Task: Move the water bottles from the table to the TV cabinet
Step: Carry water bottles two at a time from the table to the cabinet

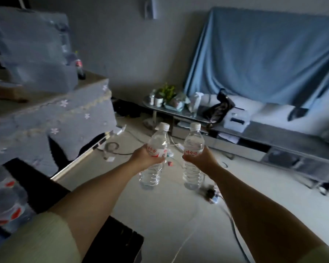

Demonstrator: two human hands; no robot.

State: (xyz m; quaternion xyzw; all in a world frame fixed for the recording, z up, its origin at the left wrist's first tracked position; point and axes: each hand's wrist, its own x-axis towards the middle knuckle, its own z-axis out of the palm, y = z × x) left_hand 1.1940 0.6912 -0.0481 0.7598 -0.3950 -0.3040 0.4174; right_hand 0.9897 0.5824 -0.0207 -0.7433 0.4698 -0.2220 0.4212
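Left hand [143, 158]: fingers wrapped round left water bottle [155, 156] at label. Right hand [201, 158]: fingers wrapped round right water bottle [192, 157]. Both bottles capped, upright, held in air over floor [160, 215]. Cloth-covered worktop [51, 114] at left, already cleared of these two. TV cabinet [235, 147] ahead, not yet reached; setting down judged left.

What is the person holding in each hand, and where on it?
Each hand grips a clear water bottle around its labelled middle: left hand on one bottle, right hand on the other.
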